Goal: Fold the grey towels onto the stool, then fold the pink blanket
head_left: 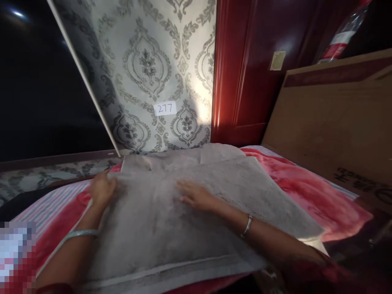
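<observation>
Both forearms reach out over one grey cloth (190, 212) spread on a red blanket (312, 196), a bangle on each wrist. Left hand (102, 190) curls on the cloth's left edge, apparently pinning it; right hand (196, 196) lies flat, fingers open, mid-cloth, gripping nothing. One "277" label (165, 108) sticks on the wall.

Both forearms reach forward from the lower edge of the view. The left hand (102, 188) is at the left, its fingers curled downward and the back of the hand turned up. The right hand (196, 196) lies flat, palm down, fingers stretched and pointing left. Each wrist wears a thin bangle.
</observation>
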Action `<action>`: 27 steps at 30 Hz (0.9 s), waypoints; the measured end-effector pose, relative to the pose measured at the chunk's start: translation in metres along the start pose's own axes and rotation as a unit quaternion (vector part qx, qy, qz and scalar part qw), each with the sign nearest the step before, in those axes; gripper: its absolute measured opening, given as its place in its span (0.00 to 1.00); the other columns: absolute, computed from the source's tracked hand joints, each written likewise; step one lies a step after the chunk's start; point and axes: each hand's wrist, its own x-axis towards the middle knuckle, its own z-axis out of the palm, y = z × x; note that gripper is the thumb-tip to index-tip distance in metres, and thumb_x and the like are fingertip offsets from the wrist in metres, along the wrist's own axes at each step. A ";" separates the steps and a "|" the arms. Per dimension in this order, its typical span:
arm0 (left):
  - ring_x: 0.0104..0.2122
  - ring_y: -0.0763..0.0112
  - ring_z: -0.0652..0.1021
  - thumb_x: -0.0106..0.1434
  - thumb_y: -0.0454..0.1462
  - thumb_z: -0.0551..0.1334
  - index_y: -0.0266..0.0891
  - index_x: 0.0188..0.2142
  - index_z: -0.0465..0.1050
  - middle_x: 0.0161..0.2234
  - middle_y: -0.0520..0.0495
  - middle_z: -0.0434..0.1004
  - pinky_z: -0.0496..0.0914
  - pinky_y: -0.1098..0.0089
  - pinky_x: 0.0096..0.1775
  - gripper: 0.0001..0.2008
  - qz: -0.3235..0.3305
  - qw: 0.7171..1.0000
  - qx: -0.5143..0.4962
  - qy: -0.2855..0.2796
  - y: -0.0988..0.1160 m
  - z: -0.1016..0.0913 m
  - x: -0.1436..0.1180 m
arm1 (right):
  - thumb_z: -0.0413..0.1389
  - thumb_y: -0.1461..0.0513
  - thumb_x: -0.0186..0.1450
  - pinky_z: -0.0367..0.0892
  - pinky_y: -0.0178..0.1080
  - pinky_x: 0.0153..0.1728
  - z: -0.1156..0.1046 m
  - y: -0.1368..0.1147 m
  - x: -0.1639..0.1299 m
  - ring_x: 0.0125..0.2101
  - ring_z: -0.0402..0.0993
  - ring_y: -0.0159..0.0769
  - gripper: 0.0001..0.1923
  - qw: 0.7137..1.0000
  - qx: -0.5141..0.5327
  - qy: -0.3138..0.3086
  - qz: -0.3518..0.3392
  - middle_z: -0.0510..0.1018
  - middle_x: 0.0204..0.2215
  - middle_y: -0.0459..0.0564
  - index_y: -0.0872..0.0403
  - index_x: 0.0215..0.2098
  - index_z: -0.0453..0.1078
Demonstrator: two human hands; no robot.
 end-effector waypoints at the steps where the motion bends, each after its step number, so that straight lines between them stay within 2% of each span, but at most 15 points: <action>1: 0.63 0.47 0.71 0.70 0.42 0.50 0.24 0.67 0.61 0.62 0.26 0.71 0.65 0.53 0.62 0.31 0.041 0.999 -0.006 -0.024 0.021 0.002 0.001 | 0.49 0.51 0.76 0.50 0.53 0.70 -0.012 0.013 0.001 0.72 0.50 0.47 0.31 0.998 -0.034 0.028 0.043 0.56 0.73 0.57 0.51 0.74 0.56; 3: 0.68 0.51 0.65 0.71 0.44 0.51 0.27 0.69 0.59 0.69 0.30 0.64 0.61 0.57 0.66 0.32 0.096 0.992 -0.011 -0.078 0.062 0.012 -0.003 | 0.48 0.51 0.76 0.47 0.57 0.70 -0.033 0.039 -0.004 0.73 0.45 0.51 0.32 0.983 -0.104 0.070 0.135 0.52 0.74 0.57 0.51 0.75 0.53; 5: 0.71 0.48 0.58 0.71 0.46 0.50 0.35 0.72 0.57 0.73 0.35 0.55 0.57 0.50 0.67 0.33 0.119 0.985 0.001 -0.124 0.092 0.028 -0.015 | 0.48 0.50 0.76 0.45 0.61 0.70 -0.043 0.064 -0.016 0.74 0.41 0.55 0.33 0.961 -0.163 0.082 0.209 0.49 0.75 0.57 0.49 0.76 0.51; 7: 0.73 0.44 0.54 0.72 0.49 0.49 0.41 0.73 0.55 0.75 0.38 0.50 0.54 0.42 0.67 0.34 0.126 0.978 0.027 -0.164 0.107 0.046 -0.031 | 0.47 0.49 0.76 0.44 0.63 0.69 -0.043 0.085 -0.032 0.74 0.41 0.56 0.33 0.946 -0.193 0.065 0.252 0.47 0.75 0.55 0.47 0.75 0.51; 10: 0.73 0.42 0.51 0.72 0.51 0.46 0.43 0.74 0.53 0.75 0.40 0.49 0.50 0.38 0.68 0.34 0.130 0.970 0.060 -0.194 0.106 0.064 -0.046 | 0.43 0.47 0.77 0.44 0.61 0.70 -0.031 0.102 -0.049 0.74 0.44 0.53 0.32 0.942 -0.190 0.027 0.274 0.50 0.75 0.54 0.47 0.75 0.53; 12: 0.73 0.42 0.51 0.72 0.50 0.44 0.41 0.74 0.51 0.75 0.40 0.48 0.49 0.38 0.68 0.35 0.134 0.969 0.069 -0.198 0.100 0.070 -0.046 | 0.42 0.47 0.77 0.44 0.59 0.70 -0.027 0.107 -0.051 0.74 0.44 0.52 0.32 0.946 -0.177 0.018 0.271 0.50 0.75 0.54 0.47 0.75 0.53; 15: 0.73 0.41 0.51 0.72 0.50 0.44 0.40 0.74 0.51 0.75 0.39 0.48 0.50 0.36 0.68 0.35 0.137 0.970 0.060 -0.193 0.093 0.076 -0.036 | 0.42 0.46 0.76 0.43 0.59 0.70 -0.039 0.115 -0.049 0.74 0.43 0.51 0.33 0.953 -0.167 0.023 0.252 0.50 0.75 0.55 0.46 0.75 0.52; 17: 0.73 0.40 0.52 0.71 0.51 0.45 0.41 0.74 0.52 0.75 0.39 0.49 0.51 0.35 0.67 0.36 0.140 0.971 0.051 -0.184 0.091 0.080 -0.030 | 0.43 0.46 0.76 0.41 0.62 0.70 -0.057 0.128 -0.052 0.74 0.41 0.51 0.32 0.948 -0.186 0.041 0.256 0.49 0.75 0.54 0.46 0.75 0.53; 21: 0.73 0.41 0.51 0.70 0.52 0.40 0.41 0.74 0.51 0.75 0.42 0.48 0.51 0.37 0.67 0.38 0.137 0.971 0.064 -0.183 0.094 0.083 -0.028 | 0.45 0.48 0.76 0.37 0.63 0.70 -0.091 0.162 -0.079 0.74 0.41 0.52 0.32 0.906 -0.229 0.101 0.343 0.51 0.75 0.55 0.48 0.74 0.56; 24: 0.74 0.43 0.50 0.70 0.52 0.37 0.40 0.75 0.48 0.76 0.44 0.45 0.50 0.39 0.68 0.39 0.127 0.968 0.086 -0.200 0.098 0.079 -0.031 | 0.44 0.49 0.76 0.37 0.61 0.71 -0.097 0.181 -0.098 0.74 0.41 0.53 0.32 0.886 -0.229 0.136 0.380 0.51 0.75 0.56 0.52 0.74 0.55; 27: 0.74 0.43 0.49 0.70 0.51 0.37 0.40 0.75 0.47 0.76 0.44 0.44 0.49 0.40 0.68 0.39 0.127 0.967 0.096 -0.200 0.100 0.077 -0.032 | 0.46 0.50 0.75 0.38 0.56 0.71 -0.094 0.189 -0.105 0.74 0.42 0.49 0.31 0.879 -0.222 0.173 0.386 0.54 0.74 0.52 0.50 0.73 0.58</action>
